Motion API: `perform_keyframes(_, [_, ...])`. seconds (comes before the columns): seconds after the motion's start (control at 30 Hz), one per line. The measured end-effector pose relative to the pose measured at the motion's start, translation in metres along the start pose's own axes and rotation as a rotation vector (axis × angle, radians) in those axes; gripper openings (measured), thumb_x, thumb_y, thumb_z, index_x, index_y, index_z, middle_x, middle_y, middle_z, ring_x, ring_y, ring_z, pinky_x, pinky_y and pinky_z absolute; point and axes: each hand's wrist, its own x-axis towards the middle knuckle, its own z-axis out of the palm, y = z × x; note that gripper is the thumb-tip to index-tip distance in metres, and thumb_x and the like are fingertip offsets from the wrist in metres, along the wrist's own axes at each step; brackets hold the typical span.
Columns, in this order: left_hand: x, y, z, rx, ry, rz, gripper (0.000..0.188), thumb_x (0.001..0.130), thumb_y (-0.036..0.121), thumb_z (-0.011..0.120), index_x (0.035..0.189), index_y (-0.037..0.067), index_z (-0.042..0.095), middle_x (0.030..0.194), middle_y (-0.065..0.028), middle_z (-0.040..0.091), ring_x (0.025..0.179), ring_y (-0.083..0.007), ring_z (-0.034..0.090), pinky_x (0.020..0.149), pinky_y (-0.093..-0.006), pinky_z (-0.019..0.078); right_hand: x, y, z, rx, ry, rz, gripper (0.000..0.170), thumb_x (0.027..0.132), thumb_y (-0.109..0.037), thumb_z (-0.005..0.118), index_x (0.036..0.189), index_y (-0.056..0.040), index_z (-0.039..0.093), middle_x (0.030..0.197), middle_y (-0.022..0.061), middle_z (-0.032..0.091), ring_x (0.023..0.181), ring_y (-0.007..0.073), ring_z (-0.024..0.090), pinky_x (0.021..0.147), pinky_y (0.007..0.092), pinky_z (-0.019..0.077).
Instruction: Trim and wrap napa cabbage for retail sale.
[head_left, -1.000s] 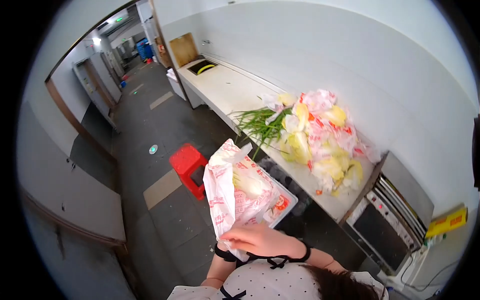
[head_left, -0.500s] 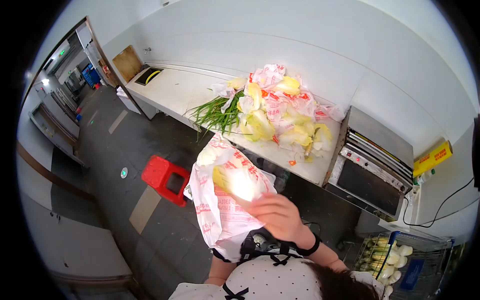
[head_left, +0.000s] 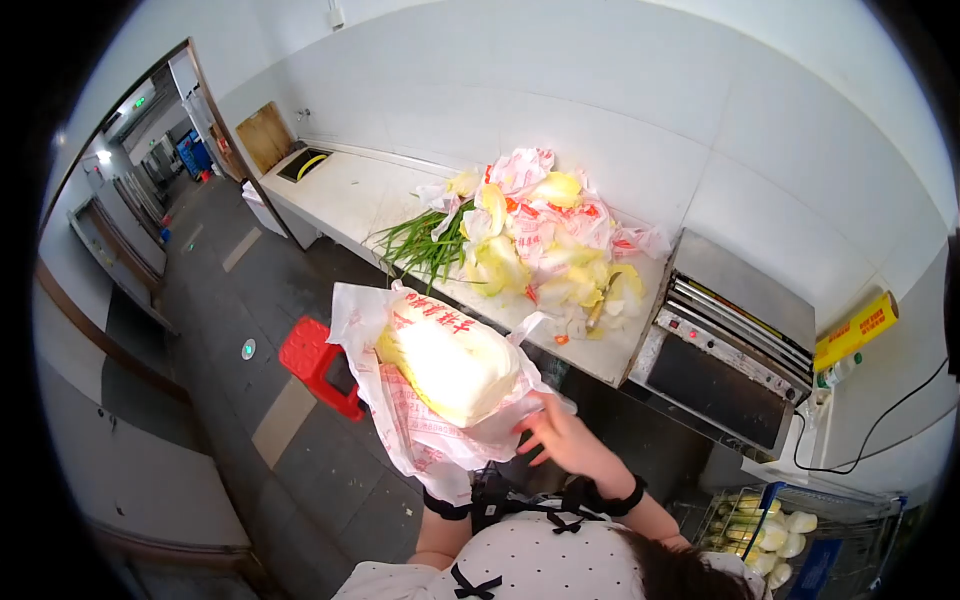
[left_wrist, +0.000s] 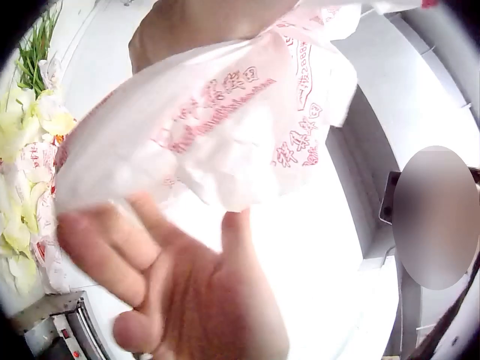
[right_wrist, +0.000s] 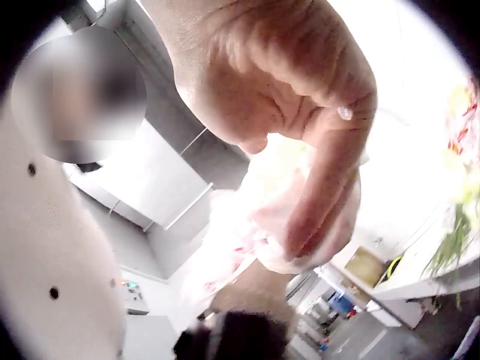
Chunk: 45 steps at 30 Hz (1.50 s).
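A napa cabbage [head_left: 455, 370] lies tilted on a white bag with red print [head_left: 425, 455], held up in front of the body. My left hand [left_wrist: 199, 30] supports it from underneath; the bag covers its fingers, so I cannot tell how they are bent. At the bag's right edge is my right hand [head_left: 570, 440], fingers loosely spread. The left wrist view shows that hand's palm and thumb, with fingertips right at the bag's rim. On the counter [head_left: 355, 190] lie loose cabbage leaves [head_left: 495, 265], crumpled printed bags [head_left: 535, 230] and long green stalks [head_left: 425, 245].
A wrapping machine [head_left: 720, 375] stands at the counter's right end, with a yellow roll or box [head_left: 855, 332] beyond. Below it is a wire cart [head_left: 822, 568] holding pale vegetables [head_left: 775, 535]. A red stool [head_left: 312, 362] stands on the floor to the left.
The view has swung right, bringing the cart into sight. The bag has opened out around the cabbage, exposing more of it. My right hand has moved from the cabbage to the bag's right edge.
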Motion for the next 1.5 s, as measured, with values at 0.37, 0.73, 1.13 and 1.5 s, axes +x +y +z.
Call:
perform_keyframes(0.37, [-0.016, -0.044, 0.073, 0.013, -0.099, -0.016, 0.050, 0.084, 0.011, 0.053, 0.129, 0.001, 0.036, 0.118, -0.0110, 0.052, 0.102, -0.0159, 0.054, 0.086, -0.0274, 0.0452, -0.042, -0.051, -0.058, -0.697, 0.497, -0.906, 0.048, 0.072, -0.014, 0.069, 0.116, -0.0047, 0.051, 0.116, 0.0176, 0.050, 0.106, 0.0316, 0.049, 0.088, 0.0400, 0.0416])
perform_keyframes(0.73, [-0.026, -0.084, 0.115, 0.014, -0.160, -0.082, 0.051, 0.083, 0.010, 0.054, 0.130, 0.001, 0.035, 0.118, -0.0113, 0.052, 0.102, -0.0156, 0.053, 0.087, -0.0272, 0.0446, -0.049, -0.028, -0.130, -0.248, 0.335, -0.616, 0.061, 0.076, -0.019, 0.065, 0.129, -0.0037, 0.039, 0.124, 0.0200, 0.046, 0.115, 0.0309, 0.045, 0.095, 0.0350, 0.0363])
perform_keyframes(1.13, [-0.011, -0.086, 0.119, 0.032, -0.177, -0.127, 0.053, 0.083, 0.010, 0.054, 0.131, 0.000, 0.034, 0.118, -0.0115, 0.052, 0.102, -0.0153, 0.053, 0.087, -0.0269, 0.0439, 0.019, 0.014, -0.198, 0.219, 0.622, -0.478, 0.012, 0.086, -0.011, 0.057, 0.089, 0.0004, 0.057, 0.071, -0.0015, 0.057, 0.061, 0.0035, 0.048, 0.053, 0.0186, 0.0377])
perform_keyframes(1.5, [0.054, -0.044, 0.114, 0.031, -0.254, -0.132, 0.054, 0.082, 0.009, 0.055, 0.131, 0.000, 0.033, 0.118, -0.0118, 0.052, 0.102, -0.0150, 0.052, 0.088, -0.0266, 0.0432, 0.073, 0.054, -0.178, -0.193, 0.826, -0.389, 0.033, 0.081, -0.015, 0.061, 0.109, -0.0002, 0.052, 0.099, 0.0113, 0.057, 0.091, 0.0199, 0.055, 0.080, 0.0306, 0.0442])
